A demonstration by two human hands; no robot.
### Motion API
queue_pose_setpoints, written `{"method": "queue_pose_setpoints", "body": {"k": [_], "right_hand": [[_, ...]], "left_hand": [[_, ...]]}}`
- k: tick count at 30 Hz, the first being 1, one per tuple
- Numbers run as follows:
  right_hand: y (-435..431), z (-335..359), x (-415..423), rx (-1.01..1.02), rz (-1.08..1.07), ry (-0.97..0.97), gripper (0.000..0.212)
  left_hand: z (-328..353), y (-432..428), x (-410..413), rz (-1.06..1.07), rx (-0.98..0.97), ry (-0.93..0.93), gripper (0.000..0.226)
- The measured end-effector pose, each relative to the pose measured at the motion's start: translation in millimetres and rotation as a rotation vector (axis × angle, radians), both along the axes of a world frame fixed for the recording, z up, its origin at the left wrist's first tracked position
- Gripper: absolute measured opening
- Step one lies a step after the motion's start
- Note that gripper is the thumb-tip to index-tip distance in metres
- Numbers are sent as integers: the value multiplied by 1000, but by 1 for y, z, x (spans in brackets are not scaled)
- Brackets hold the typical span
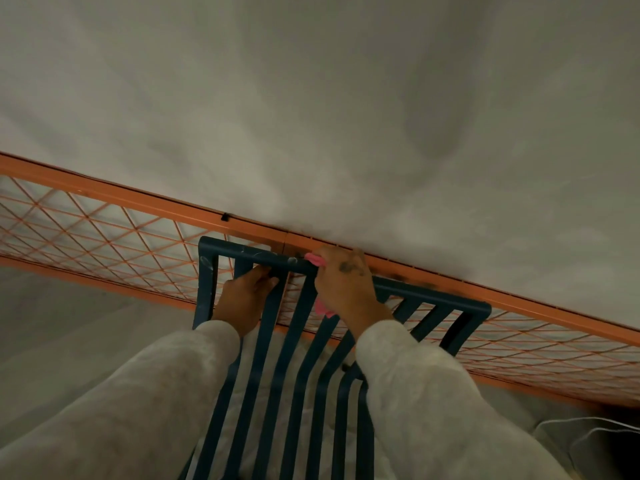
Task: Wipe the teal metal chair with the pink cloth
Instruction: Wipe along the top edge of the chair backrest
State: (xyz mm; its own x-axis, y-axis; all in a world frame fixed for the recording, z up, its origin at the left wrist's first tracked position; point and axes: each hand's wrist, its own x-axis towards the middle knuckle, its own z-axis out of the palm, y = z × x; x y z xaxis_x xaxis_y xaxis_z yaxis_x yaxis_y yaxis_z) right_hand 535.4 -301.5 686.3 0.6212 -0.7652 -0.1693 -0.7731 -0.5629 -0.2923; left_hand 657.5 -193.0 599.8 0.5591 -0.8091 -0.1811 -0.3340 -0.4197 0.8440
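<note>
The teal metal chair (450, 303) fills the lower middle, its slatted back rising toward a top rail. My right hand (346, 285) wraps over that top rail near its middle, pressing the pink cloth (314, 259) against the metal. Only two bits of the cloth show, one above my fingers and one below my wrist. My left hand (247, 296) grips the rail and a slat just left of the right hand. Both sleeves are pale and fleecy. White scuff marks show on the rail's left part.
An orange metal frame with diamond wire mesh (104, 237) runs diagonally right behind the chair back, against a pale grey wall (311, 116). A white cable (588, 427) lies at the lower right. Grey floor shows at the left.
</note>
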Motion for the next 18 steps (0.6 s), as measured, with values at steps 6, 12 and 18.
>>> {"method": "queue_pose_setpoints", "body": {"k": [6, 12, 18], "right_hand": [[-19, -5, -49, -36, -39, 181, 56], [-22, -7, -69, -217, -80, 355, 35], [2, -10, -18, 78, -197, -164, 34]], "left_hand": [[-2, 0, 4, 3, 11, -24, 20], [4, 2, 0, 21, -2, -12, 24], [23, 10, 8, -2, 72, -13, 22]]}}
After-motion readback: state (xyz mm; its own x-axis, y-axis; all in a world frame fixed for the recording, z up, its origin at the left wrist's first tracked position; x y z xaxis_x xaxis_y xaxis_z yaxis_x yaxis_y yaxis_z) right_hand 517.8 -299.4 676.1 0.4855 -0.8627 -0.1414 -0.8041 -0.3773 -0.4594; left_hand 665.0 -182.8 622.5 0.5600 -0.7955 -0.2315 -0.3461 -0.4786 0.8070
